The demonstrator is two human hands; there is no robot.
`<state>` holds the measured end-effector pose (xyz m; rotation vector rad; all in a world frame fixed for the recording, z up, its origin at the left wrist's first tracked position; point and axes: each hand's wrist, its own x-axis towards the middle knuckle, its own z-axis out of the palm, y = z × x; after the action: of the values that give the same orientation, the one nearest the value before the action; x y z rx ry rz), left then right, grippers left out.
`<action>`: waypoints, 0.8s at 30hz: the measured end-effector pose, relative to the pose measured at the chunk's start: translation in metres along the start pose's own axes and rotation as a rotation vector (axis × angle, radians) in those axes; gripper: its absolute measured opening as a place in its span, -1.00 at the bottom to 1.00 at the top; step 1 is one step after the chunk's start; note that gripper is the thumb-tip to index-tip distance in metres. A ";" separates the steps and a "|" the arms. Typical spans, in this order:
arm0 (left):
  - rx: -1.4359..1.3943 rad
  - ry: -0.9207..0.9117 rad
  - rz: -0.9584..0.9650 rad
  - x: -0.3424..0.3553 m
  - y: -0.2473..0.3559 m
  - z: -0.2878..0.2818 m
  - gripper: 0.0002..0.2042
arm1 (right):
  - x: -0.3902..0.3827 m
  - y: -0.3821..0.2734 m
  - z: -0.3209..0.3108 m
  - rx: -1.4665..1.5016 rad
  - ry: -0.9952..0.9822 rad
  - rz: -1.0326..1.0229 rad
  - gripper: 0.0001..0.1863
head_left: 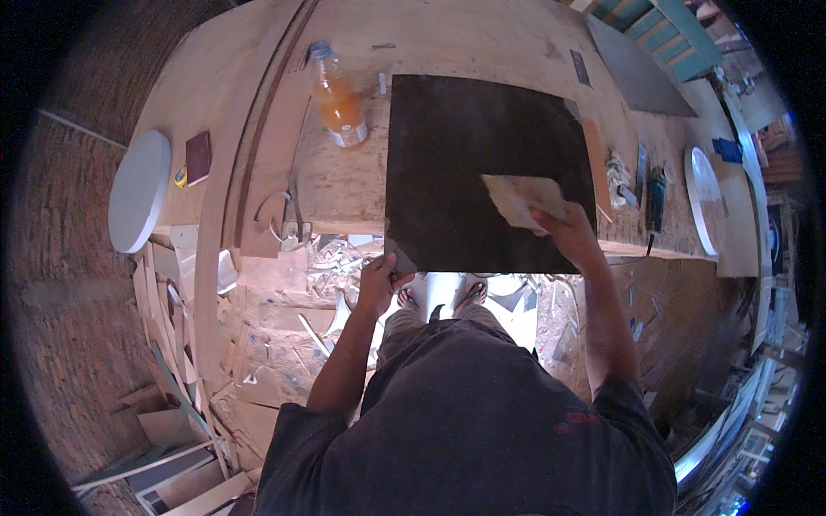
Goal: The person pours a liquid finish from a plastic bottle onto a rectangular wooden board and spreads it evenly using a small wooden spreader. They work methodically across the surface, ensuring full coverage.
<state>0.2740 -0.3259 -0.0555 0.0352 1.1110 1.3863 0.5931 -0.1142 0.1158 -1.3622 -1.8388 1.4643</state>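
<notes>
A large dark, nearly black rectangular board (465, 138) lies flat on the wooden workbench, its near edge jutting past the bench edge toward me. My left hand (380, 282) grips the board's near left corner, thumb on top. My right hand (564, 230) is closed on a pale yellow-tan flat piece (514, 196) with uneven edges, above the right half of the board. Whether that piece touches the board I cannot tell. Light grey patches show at two of the board's corners.
An orange drink bottle (336, 99) stands left of the board. A white round disc (140, 191), tape measure (181, 176) and dark red block (198, 156) lie farther left. To the right are a dark tool (656, 202) and another round disc (705, 200). Scraps cover the floor.
</notes>
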 end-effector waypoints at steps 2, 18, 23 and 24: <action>0.068 0.015 0.003 -0.009 -0.007 -0.003 -0.65 | 0.037 -0.024 0.030 -0.231 -0.059 -0.099 -0.67; 0.077 0.042 -0.012 -0.021 -0.032 0.009 -0.67 | 0.222 -0.012 0.163 -0.961 0.078 -0.623 -0.66; 0.064 0.067 -0.024 -0.027 -0.027 0.013 -0.67 | 0.199 -0.025 0.172 -1.076 -0.034 -0.479 -0.67; 0.074 0.065 -0.028 -0.027 -0.027 0.013 -0.67 | 0.201 -0.030 0.170 -1.080 -0.007 -0.460 -0.68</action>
<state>0.3077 -0.3469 -0.0486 0.0276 1.2125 1.3290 0.3588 -0.0210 0.0347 -1.1353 -2.8421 0.1756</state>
